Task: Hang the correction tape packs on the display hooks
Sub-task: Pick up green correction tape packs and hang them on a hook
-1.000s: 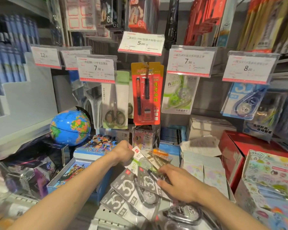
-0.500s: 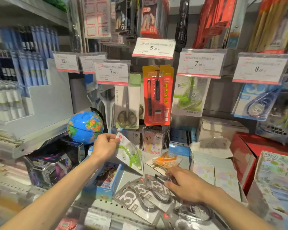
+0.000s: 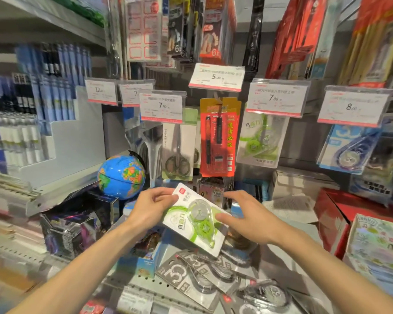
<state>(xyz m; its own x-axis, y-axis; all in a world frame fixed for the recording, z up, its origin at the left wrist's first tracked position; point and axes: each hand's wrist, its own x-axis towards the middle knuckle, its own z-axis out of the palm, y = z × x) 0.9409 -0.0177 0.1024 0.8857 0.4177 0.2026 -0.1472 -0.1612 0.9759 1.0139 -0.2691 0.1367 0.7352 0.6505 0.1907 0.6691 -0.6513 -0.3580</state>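
1. Two hands are on one green pack (image 3: 194, 219), which I hold tilted in the air over the shelf (image 3: 145, 282), below the hooked goods.
2. My left hand (image 3: 150, 210) pinches the pack's upper left corner, thumb on the face and fingers curled behind.
3. My right hand (image 3: 247, 219) has its fingers loosely spread; the fingertips (image 3: 220, 216) touch the pack's right edge, steadying it and not clamping.
4. I judge the pack light: a thin card with a clear blister over the tape. The card should be fairly stiff but bendable, and the plastic is likely slick.
5. I would grip the flat card margins near the top and keep off the bulging blister, leaving the hang hole free. The hole itself I cannot make out.
6. Both forearms come up from the bottom of the view and meet at the middle, wrists roughly level.
7. A matching green pack (image 3: 260, 138) hangs on a hook under the 7.90 tag (image 3: 277, 98), up and to the right of my hands; I take that to be the target.
8. More grey packs (image 3: 191, 275) lie loose on the shelf beneath, not yet hung.
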